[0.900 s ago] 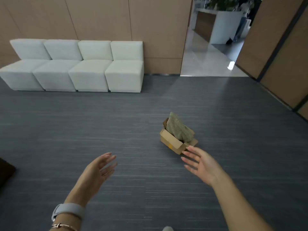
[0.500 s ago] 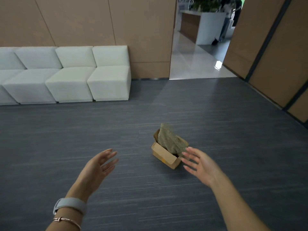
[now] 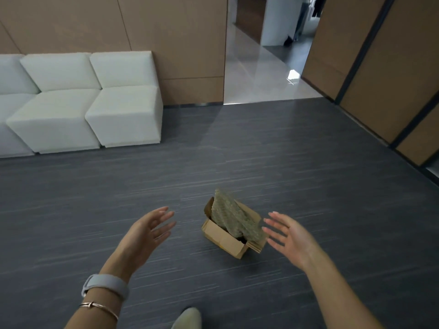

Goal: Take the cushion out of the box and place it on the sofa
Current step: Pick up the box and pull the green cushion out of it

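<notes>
A small brown cardboard box [image 3: 222, 238] lies on the dark grey floor, low in the middle of the head view. An olive-green patterned cushion [image 3: 234, 218] stands tilted in it and sticks out above the rim. My left hand [image 3: 145, 233] hovers open to the left of the box, apart from it. My right hand [image 3: 291, 238] is open just right of the box, fingertips close to the cushion's edge but not holding it. The white sectional sofa [image 3: 83, 103] stands against the wall at the upper left.
Wood-panelled walls run behind the sofa and along the right side. An open doorway [image 3: 266, 67] leads to a glossy tiled hall. The toe of a light shoe [image 3: 187, 318] shows at the bottom edge. Dark floor stretches between box and sofa.
The view has come closer to the box, which now looks larger and sits between my hands. Both hands stay open and have spread to either side of it.
</notes>
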A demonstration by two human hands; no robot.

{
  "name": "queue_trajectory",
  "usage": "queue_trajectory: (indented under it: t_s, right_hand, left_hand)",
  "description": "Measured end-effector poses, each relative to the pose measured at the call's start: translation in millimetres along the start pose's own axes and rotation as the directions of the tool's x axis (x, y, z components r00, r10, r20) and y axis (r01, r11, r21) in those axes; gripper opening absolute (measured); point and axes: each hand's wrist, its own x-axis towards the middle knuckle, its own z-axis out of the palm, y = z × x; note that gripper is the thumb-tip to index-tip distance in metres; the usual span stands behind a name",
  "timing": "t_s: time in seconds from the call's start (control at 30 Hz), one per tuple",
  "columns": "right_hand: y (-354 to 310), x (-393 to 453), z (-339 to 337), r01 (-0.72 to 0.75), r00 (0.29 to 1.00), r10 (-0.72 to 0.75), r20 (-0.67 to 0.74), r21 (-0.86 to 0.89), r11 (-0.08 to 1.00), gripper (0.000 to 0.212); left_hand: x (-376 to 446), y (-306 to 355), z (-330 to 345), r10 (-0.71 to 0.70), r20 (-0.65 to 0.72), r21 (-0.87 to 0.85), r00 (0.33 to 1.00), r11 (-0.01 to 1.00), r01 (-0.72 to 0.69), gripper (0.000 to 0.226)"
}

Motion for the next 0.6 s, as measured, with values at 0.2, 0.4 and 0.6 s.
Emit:
queue_trajectory:
  t_s: [0.2,0.4,0.6]
  right_hand:
    - [-24.2,74.7,32.0,0.011,0.994,-0.003,-0.113,0.074,0.997,0.025]
    - [-54.0,134.0,70.4,0.052,0.976,-0.008,-0.215,0.197,0.979,0.033]
    - [-70.2,178.7,84.3,0.070,0.954,0.011,-0.299,0.258,0.964,0.037]
  left_hand:
    - [111.5,40.5,12.7,-0.071,0.109,0.078,0.992,0.995,0.063,0.029]
    - [212.0,107.0,32.9,-0.112,0.239,0.212,0.964,0.975,0.061,0.032]
    - [283.0,133.5,55.1,-0.171,0.319,0.323,0.932,0.944,0.063,0.033]
